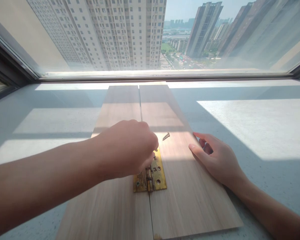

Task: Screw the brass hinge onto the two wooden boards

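Observation:
Two light wooden boards (175, 196) lie side by side on a grey sill, their seam running away from me. A brass hinge (153, 176) sits flat across the seam. My left hand (126, 150) hovers over the hinge's upper part, fingers curled and pinched together at the plate; what they pinch is hidden. My right hand (215, 156) rests on the right edge of the right board, fingers loosely curled, holding nothing that I can see. Loose screws (166, 136) lie on the right board just beyond the hinge.
The grey sill (252, 126) stretches wide to both sides, lit in patches by sun. A window frame (150, 77) runs along the far edge, with high-rise buildings beyond the glass.

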### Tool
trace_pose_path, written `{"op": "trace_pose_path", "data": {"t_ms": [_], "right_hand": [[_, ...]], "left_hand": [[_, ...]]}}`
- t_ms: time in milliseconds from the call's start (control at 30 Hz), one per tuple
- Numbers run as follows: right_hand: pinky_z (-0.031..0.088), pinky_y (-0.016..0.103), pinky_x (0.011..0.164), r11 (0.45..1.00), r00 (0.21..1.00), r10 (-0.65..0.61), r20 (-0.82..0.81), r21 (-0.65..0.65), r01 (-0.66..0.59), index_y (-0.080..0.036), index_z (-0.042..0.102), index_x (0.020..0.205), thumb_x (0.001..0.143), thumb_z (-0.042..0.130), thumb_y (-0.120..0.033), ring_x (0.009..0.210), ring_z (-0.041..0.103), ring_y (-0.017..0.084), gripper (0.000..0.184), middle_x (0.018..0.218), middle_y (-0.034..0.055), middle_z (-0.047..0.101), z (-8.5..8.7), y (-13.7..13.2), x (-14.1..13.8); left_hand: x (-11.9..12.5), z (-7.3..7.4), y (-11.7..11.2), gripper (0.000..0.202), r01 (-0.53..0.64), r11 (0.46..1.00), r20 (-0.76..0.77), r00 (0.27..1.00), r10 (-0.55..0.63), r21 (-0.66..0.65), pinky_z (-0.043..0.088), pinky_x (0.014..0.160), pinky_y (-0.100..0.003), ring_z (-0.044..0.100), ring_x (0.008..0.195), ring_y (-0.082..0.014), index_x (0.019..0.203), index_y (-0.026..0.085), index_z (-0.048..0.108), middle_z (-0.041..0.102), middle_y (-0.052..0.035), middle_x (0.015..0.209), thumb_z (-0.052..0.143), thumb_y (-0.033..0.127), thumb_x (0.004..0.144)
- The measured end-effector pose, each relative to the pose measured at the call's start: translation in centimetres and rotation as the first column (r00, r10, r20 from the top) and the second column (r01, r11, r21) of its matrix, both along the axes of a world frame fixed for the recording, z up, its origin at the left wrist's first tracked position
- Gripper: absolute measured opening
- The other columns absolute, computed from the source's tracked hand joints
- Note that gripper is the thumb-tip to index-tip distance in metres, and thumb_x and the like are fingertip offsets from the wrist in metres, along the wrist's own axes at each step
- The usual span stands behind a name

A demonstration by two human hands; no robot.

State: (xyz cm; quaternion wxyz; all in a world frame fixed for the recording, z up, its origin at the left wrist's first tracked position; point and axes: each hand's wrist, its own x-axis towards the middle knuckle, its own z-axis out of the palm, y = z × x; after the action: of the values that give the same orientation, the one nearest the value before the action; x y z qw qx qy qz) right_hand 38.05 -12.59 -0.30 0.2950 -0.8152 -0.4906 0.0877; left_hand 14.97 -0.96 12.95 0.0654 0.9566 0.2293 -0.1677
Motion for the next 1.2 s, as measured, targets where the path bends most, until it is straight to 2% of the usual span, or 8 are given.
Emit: {"op": "trace_pose_path", "data": {"t_ms": [67, 133, 300, 467, 733, 933, 1067, 1200], "right_hand": [[0.045, 0.038, 0.066, 1.000, 1.000, -0.005, -0.001, -0.004, 0.005, -0.019, 0.076, 0.115, 0.081, 0.054, -0.058, 0.068, 0.058, 0.022, 0.056, 0.083, 0.0048, 0.066, -0.1, 0.0, 0.0], [0.045, 0.038, 0.066, 1.000, 1.000, -0.008, -0.006, -0.007, 0.007, -0.019, 0.075, 0.117, 0.082, 0.054, -0.058, 0.068, 0.058, 0.022, 0.056, 0.084, 0.0042, 0.066, -0.2, 0.0, 0.1], [0.045, 0.038, 0.065, 1.000, 1.000, -0.004, -0.021, -0.002, 0.004, -0.020, 0.075, 0.116, 0.081, 0.055, -0.058, 0.066, 0.058, 0.021, 0.056, 0.083, 0.0035, 0.066, -0.3, -0.2, 0.2], [0.045, 0.037, 0.065, 1.000, 1.000, 0.008, -0.014, 0.001, -0.008, -0.020, 0.076, 0.116, 0.082, 0.054, -0.056, 0.067, 0.058, 0.021, 0.054, 0.082, 0.0036, 0.066, 0.0, -0.1, 0.1], [0.044, 0.037, 0.067, 1.000, 1.000, 0.009, -0.012, -0.002, -0.009, -0.020, 0.075, 0.117, 0.082, 0.053, -0.054, 0.070, 0.057, 0.021, 0.053, 0.084, 0.0038, 0.066, 0.0, -0.1, -0.1], [0.044, 0.037, 0.068, 1.000, 1.000, 0.001, -0.015, -0.005, -0.001, -0.020, 0.074, 0.117, 0.083, 0.053, -0.055, 0.072, 0.057, 0.021, 0.053, 0.085, 0.0029, 0.065, -0.1, -0.2, -0.1], [0.044, 0.037, 0.069, 1.000, 1.000, 0.014, -0.021, -0.010, -0.014, -0.020, 0.074, 0.117, 0.084, 0.053, -0.055, 0.073, 0.058, 0.021, 0.053, 0.086, 0.0029, 0.065, 0.0, -0.2, -0.2], [0.044, 0.037, 0.069, 1.000, 1.000, 0.021, -0.021, -0.009, -0.021, -0.020, 0.074, 0.117, 0.084, 0.052, -0.055, 0.072, 0.058, 0.021, 0.053, 0.085, 0.0028, 0.065, 0.1, -0.3, -0.1]], "left_hand": [[0.2, 0.2, 0.1, 0.034, 0.211, 0.975, -0.023, 0.978, -0.210, 0.066, 0.018, 0.054, -0.031, 0.018, 0.049, -0.0099, 0.053, 0.016, 0.039, 0.035, 0.0015, 0.051, 0.060, 0.001, 0.076], [0.4, 0.6, -0.1, 0.032, 0.229, 0.970, -0.039, 0.973, -0.226, 0.087, 0.018, 0.054, -0.032, 0.019, 0.049, -0.0103, 0.054, 0.016, 0.041, 0.038, 0.0008, 0.053, 0.061, 0.003, 0.075], [0.3, 1.3, -1.1, 0.036, -0.305, 0.948, -0.060, 0.952, 0.301, -0.089, 0.025, 0.048, -0.031, 0.041, 0.048, -0.0153, 0.056, 0.020, 0.046, 0.051, -0.0020, 0.055, 0.053, 0.028, 0.090], [0.6, 1.2, -1.6, 0.039, -0.423, 0.896, -0.094, 0.906, 0.413, -0.133, 0.024, 0.046, -0.030, 0.043, 0.047, -0.0141, 0.057, 0.020, 0.045, 0.051, -0.0017, 0.056, 0.054, 0.032, 0.093], [2.2, 1.5, -1.3, 0.032, -0.018, 0.997, -0.137, 0.990, 0.029, 0.081, 0.024, 0.047, -0.032, 0.033, 0.045, -0.0145, 0.052, 0.020, 0.043, 0.033, 0.0005, 0.049, 0.058, 0.010, 0.079], [1.8, 1.2, -0.6, 0.028, 0.401, 0.905, -0.200, 0.907, -0.370, 0.143, 0.021, 0.048, -0.030, 0.016, 0.045, -0.0102, 0.054, 0.017, 0.050, 0.033, 0.0017, 0.049, 0.060, -0.005, 0.068], [1.4, 1.0, -1.3, 0.027, 0.093, 0.988, -0.120, 0.990, -0.078, 0.125, 0.021, 0.047, -0.030, 0.023, 0.044, -0.0115, 0.056, 0.019, 0.053, 0.040, 0.0001, 0.051, 0.059, 0.014, 0.083], [0.9, 0.9, -2.2, 0.037, -0.257, 0.965, -0.070, 0.963, 0.259, 0.046, 0.023, 0.045, -0.030, 0.033, 0.043, -0.0135, 0.054, 0.020, 0.048, 0.042, -0.0017, 0.049, 0.051, 0.028, 0.090]]}}
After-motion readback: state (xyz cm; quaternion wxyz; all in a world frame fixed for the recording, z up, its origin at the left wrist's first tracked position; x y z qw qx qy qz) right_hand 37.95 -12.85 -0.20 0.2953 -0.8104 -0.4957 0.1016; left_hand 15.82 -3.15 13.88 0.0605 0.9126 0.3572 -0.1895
